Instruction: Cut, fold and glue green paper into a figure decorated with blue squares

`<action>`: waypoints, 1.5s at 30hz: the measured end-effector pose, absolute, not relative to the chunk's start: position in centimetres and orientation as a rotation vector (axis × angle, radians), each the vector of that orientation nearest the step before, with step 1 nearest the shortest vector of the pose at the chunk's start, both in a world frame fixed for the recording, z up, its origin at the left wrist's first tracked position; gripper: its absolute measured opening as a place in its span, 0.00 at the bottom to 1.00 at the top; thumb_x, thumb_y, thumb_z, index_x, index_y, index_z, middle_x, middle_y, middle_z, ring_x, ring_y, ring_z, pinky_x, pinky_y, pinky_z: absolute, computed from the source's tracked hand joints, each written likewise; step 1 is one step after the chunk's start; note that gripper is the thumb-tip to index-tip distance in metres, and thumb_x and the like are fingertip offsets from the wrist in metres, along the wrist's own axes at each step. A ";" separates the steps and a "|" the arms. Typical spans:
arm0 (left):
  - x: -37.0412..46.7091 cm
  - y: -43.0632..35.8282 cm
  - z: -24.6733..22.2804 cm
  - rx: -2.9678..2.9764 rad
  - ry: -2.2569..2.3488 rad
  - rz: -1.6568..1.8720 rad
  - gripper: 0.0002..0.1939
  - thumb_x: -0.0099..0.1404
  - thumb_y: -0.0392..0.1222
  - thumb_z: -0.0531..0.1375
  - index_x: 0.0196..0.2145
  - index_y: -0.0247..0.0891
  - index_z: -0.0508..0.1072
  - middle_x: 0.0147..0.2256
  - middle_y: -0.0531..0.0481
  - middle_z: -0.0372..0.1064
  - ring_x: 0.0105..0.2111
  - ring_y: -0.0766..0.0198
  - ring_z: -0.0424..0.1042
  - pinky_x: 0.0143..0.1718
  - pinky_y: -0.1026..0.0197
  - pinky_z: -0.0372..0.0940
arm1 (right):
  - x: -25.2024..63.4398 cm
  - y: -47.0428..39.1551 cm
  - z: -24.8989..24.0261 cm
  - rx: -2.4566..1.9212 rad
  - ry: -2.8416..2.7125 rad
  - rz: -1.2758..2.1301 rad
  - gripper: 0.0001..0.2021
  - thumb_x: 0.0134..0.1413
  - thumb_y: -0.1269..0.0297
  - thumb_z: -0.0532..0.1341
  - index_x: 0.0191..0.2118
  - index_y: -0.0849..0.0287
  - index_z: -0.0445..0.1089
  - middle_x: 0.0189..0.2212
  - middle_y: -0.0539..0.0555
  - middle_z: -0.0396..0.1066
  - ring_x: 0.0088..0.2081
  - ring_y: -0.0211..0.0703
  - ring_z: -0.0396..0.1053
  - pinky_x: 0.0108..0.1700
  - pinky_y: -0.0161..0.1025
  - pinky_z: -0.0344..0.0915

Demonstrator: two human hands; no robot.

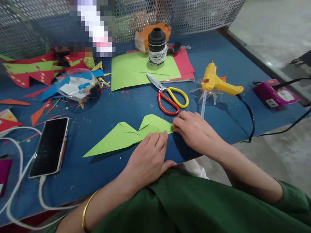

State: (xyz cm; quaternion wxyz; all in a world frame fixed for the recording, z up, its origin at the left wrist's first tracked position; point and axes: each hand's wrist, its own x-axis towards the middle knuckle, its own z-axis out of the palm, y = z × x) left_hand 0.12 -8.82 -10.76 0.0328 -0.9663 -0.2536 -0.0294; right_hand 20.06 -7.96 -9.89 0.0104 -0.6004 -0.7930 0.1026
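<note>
A folded sheet of light green paper [116, 139] lies on the blue table, long and pointed at its left end, with two peaks and a notch along the far edge. My left hand [148, 158] holds the paper down near its right part, fingers bent and pressed together, thumb at the table edge. At the right tip, my right hand [194, 131] pinches the paper with closed fingers; its thumb is mostly hidden. Just beyond my hands are scissors [167, 94] with one red and one yellow handle, their blades slightly apart.
A yellow glue gun [213, 79] with a glue stick and black cord lies to the right, near a purple box [275, 94]. Stacked coloured sheets [126, 71] carry a thread-wrapped black object [157, 47]. Leftward are a charging phone [51, 147], a tape roll [79, 85] and paper scraps.
</note>
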 end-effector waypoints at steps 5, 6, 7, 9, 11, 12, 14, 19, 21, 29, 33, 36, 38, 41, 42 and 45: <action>0.2 -8.7 -10.6 -2.963 -0.746 -0.062 0.44 0.65 0.63 0.59 0.58 0.13 0.66 0.45 0.33 0.70 0.45 0.47 0.66 0.48 0.50 0.60 | 20.1 -7.8 -9.8 -1.899 -2.487 0.333 0.09 0.64 0.72 0.52 0.35 0.60 0.69 0.35 0.55 0.65 0.34 0.44 0.60 0.35 0.41 0.46; 0.2 -8.7 -10.6 -2.959 -0.740 -0.058 0.44 0.65 0.63 0.58 0.58 0.13 0.66 0.45 0.33 0.70 0.45 0.47 0.65 0.48 0.50 0.60 | 20.1 -7.7 -9.8 -1.898 -2.494 0.326 0.09 0.64 0.73 0.52 0.35 0.60 0.69 0.35 0.55 0.65 0.33 0.44 0.59 0.35 0.41 0.46; 0.2 -8.7 -10.6 -2.956 -0.737 -0.051 0.44 0.66 0.63 0.58 0.59 0.13 0.65 0.46 0.33 0.70 0.45 0.47 0.65 0.48 0.50 0.60 | 20.1 -7.7 -9.8 -1.896 -2.502 0.313 0.09 0.63 0.73 0.52 0.34 0.60 0.69 0.35 0.55 0.65 0.33 0.44 0.59 0.35 0.41 0.46; 0.2 -8.7 -10.6 -2.961 -0.737 -0.026 0.44 0.67 0.63 0.56 0.61 0.15 0.63 0.46 0.34 0.70 0.45 0.48 0.65 0.47 0.50 0.60 | 20.1 -7.6 -9.9 -1.885 -2.523 0.280 0.09 0.63 0.73 0.53 0.34 0.60 0.68 0.34 0.56 0.66 0.33 0.44 0.59 0.35 0.42 0.45; 0.2 -8.7 -10.6 -2.973 -0.745 -0.001 0.42 0.68 0.62 0.56 0.63 0.18 0.61 0.45 0.36 0.69 0.44 0.49 0.66 0.46 0.50 0.60 | 20.1 -7.5 -9.9 -1.872 -2.543 0.241 0.08 0.62 0.73 0.53 0.34 0.61 0.68 0.34 0.56 0.66 0.32 0.44 0.59 0.35 0.42 0.45; 0.2 -8.6 -10.6 -2.979 -0.753 0.010 0.41 0.69 0.62 0.55 0.63 0.20 0.61 0.45 0.36 0.69 0.44 0.49 0.66 0.46 0.50 0.60 | 20.1 -7.5 -9.9 -1.867 -2.548 0.227 0.08 0.62 0.73 0.54 0.34 0.61 0.68 0.34 0.56 0.66 0.32 0.45 0.60 0.35 0.42 0.45; 0.3 -8.6 -10.5 -2.987 -0.770 0.023 0.40 0.69 0.61 0.55 0.63 0.21 0.61 0.45 0.37 0.69 0.44 0.49 0.66 0.46 0.51 0.61 | 20.2 -7.5 -9.9 -1.862 -2.539 0.226 0.08 0.63 0.72 0.54 0.33 0.61 0.69 0.34 0.56 0.67 0.33 0.45 0.61 0.35 0.42 0.46; 0.3 -8.6 -10.4 -3.005 -0.787 0.019 0.40 0.69 0.61 0.55 0.64 0.22 0.61 0.46 0.38 0.70 0.45 0.50 0.66 0.46 0.51 0.61 | 20.9 -8.0 -10.2 -1.809 -2.458 0.294 0.09 0.65 0.69 0.55 0.34 0.61 0.70 0.37 0.56 0.69 0.37 0.46 0.65 0.38 0.41 0.49; 0.3 -8.6 -10.5 -3.007 -0.789 0.008 0.40 0.69 0.61 0.55 0.64 0.22 0.60 0.46 0.38 0.70 0.45 0.49 0.65 0.46 0.51 0.60 | 21.3 -8.2 -10.4 -1.790 -2.430 0.298 0.08 0.64 0.70 0.55 0.35 0.61 0.71 0.37 0.56 0.69 0.38 0.46 0.66 0.39 0.41 0.51; 0.2 -8.6 -10.5 -3.003 -0.791 0.017 0.39 0.70 0.60 0.54 0.64 0.21 0.60 0.46 0.37 0.70 0.45 0.49 0.65 0.47 0.50 0.59 | 20.8 -8.0 -10.0 -1.873 -2.355 0.387 0.09 0.62 0.72 0.54 0.32 0.60 0.69 0.36 0.56 0.68 0.37 0.45 0.66 0.38 0.41 0.51; 0.3 -8.6 -10.5 -2.997 -0.807 0.010 0.40 0.69 0.61 0.55 0.64 0.23 0.60 0.46 0.38 0.70 0.44 0.50 0.65 0.46 0.50 0.60 | 20.6 -7.8 -9.5 -1.910 -2.342 0.412 0.08 0.61 0.71 0.55 0.31 0.60 0.68 0.35 0.55 0.68 0.35 0.44 0.65 0.37 0.40 0.51; 0.3 -8.6 -10.5 -3.011 -0.821 0.016 0.39 0.70 0.61 0.54 0.65 0.24 0.60 0.46 0.38 0.70 0.45 0.50 0.65 0.46 0.50 0.60 | 20.8 -7.9 -9.3 -1.949 -2.327 0.406 0.07 0.59 0.72 0.56 0.30 0.59 0.68 0.34 0.55 0.69 0.35 0.43 0.66 0.36 0.40 0.50; 0.3 -8.6 -10.5 -3.022 -0.826 0.012 0.38 0.70 0.60 0.54 0.65 0.25 0.60 0.46 0.38 0.70 0.45 0.49 0.65 0.47 0.50 0.61 | 21.0 -7.8 -9.1 -1.973 -2.350 0.387 0.08 0.59 0.73 0.56 0.30 0.59 0.68 0.33 0.55 0.69 0.33 0.43 0.65 0.35 0.40 0.50; 0.2 -8.6 -10.5 -3.035 -0.837 -0.001 0.38 0.70 0.60 0.53 0.64 0.25 0.60 0.47 0.38 0.70 0.45 0.49 0.65 0.47 0.49 0.61 | 21.2 -7.5 -8.8 -1.986 -2.421 0.349 0.08 0.57 0.75 0.55 0.29 0.59 0.68 0.32 0.56 0.68 0.32 0.43 0.64 0.34 0.40 0.51; 0.2 -8.6 -10.5 -3.037 -0.841 -0.005 0.38 0.70 0.60 0.53 0.64 0.25 0.60 0.47 0.38 0.69 0.46 0.49 0.65 0.47 0.49 0.60 | 21.1 -7.4 -8.7 -1.988 -2.446 0.331 0.09 0.57 0.75 0.55 0.29 0.60 0.68 0.32 0.56 0.67 0.32 0.44 0.64 0.33 0.41 0.51; 0.1 -8.6 -10.6 -3.038 -0.856 -0.014 0.37 0.70 0.60 0.53 0.64 0.25 0.60 0.47 0.37 0.69 0.46 0.48 0.65 0.48 0.49 0.60 | 20.9 -7.6 -8.4 -1.997 -2.486 0.206 0.09 0.55 0.78 0.54 0.30 0.60 0.69 0.31 0.58 0.68 0.32 0.45 0.64 0.32 0.41 0.53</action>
